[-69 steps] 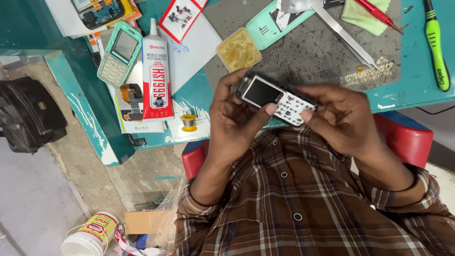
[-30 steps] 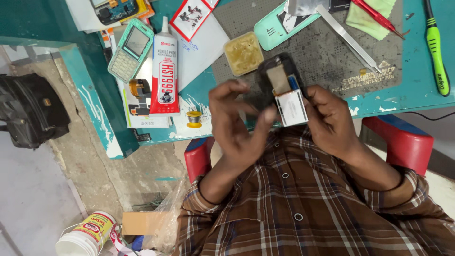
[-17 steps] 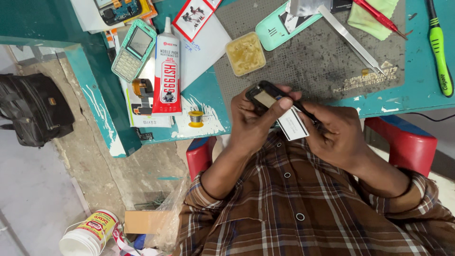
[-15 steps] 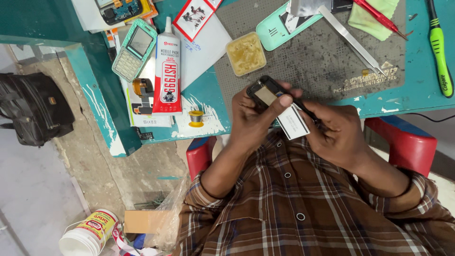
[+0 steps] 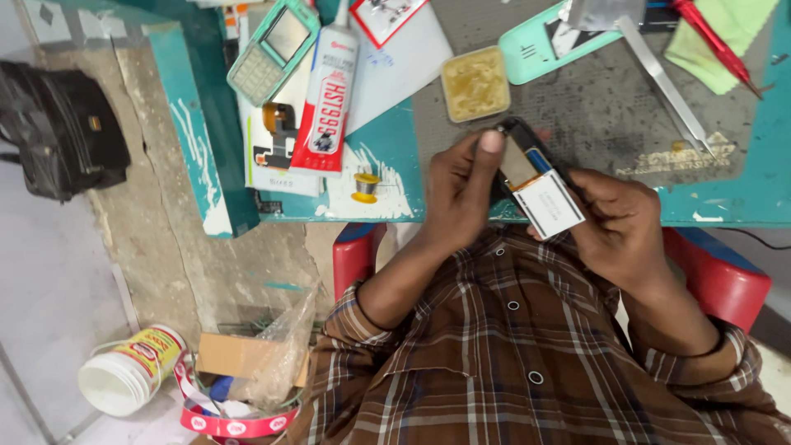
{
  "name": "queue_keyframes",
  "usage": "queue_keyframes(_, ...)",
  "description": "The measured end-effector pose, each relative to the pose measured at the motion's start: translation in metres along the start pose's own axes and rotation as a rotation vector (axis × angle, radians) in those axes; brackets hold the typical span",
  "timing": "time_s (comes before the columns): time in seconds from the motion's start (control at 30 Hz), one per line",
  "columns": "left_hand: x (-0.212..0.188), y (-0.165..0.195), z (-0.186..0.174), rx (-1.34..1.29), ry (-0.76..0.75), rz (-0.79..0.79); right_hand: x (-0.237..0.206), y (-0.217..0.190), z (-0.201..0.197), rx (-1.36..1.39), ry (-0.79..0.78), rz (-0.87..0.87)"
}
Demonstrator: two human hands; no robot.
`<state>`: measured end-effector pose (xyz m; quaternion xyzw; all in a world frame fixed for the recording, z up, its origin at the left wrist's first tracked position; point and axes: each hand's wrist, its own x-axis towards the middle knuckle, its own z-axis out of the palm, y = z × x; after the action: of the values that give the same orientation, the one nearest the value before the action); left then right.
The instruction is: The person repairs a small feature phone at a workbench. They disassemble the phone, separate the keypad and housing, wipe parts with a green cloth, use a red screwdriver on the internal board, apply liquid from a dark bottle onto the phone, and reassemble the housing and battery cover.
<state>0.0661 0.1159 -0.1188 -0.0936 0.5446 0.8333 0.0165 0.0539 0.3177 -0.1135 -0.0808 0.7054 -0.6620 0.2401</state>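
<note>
I hold a small black phone [image 5: 517, 158] at the near edge of the teal table [image 5: 387, 156], back side up. A white battery [image 5: 549, 203] lies on its open back, tilted toward me. My left hand [image 5: 457, 194] grips the phone's left side, with the thumb up along its top end. From the right, my right hand [image 5: 622, 227] holds the phone, fingers against the battery's edge. Both forearms are in a brown checked shirt.
On the table are a grey mat [image 5: 601, 107], a yellow tin [image 5: 475, 82], a glue tube [image 5: 325, 91], a teal keypad phone [image 5: 272, 49], a teal cover [image 5: 544, 49], tweezers [image 5: 663, 82] and a solder spool [image 5: 365, 185]. A black bag [image 5: 62, 128] and a white tub [image 5: 124, 379] sit on the floor.
The phone, first held screen up, has been turned over. Its back is now open and the white battery shows. Both hands have shifted slightly toward the table edge.
</note>
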Motion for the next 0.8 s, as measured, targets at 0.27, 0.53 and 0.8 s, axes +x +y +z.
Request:
queue_keyframes(0.27, -0.009, -0.021, -0.012, 0.109, 0.074, -0.014, 0.009, 0.005, 0.002, 0.135, -0.067, 0.042)
queue_keyframes(0.53, -0.021, -0.005, -0.008, 0.015, -0.078, -0.008, 0.008, 0.003, 0.006, 0.119, 0.057, 0.075)
queue_keyframes(0.8, -0.02, 0.032, -0.021, 0.944, 0.025, 0.351, 0.034, -0.027, -0.012, -0.558, -0.107, 0.208)
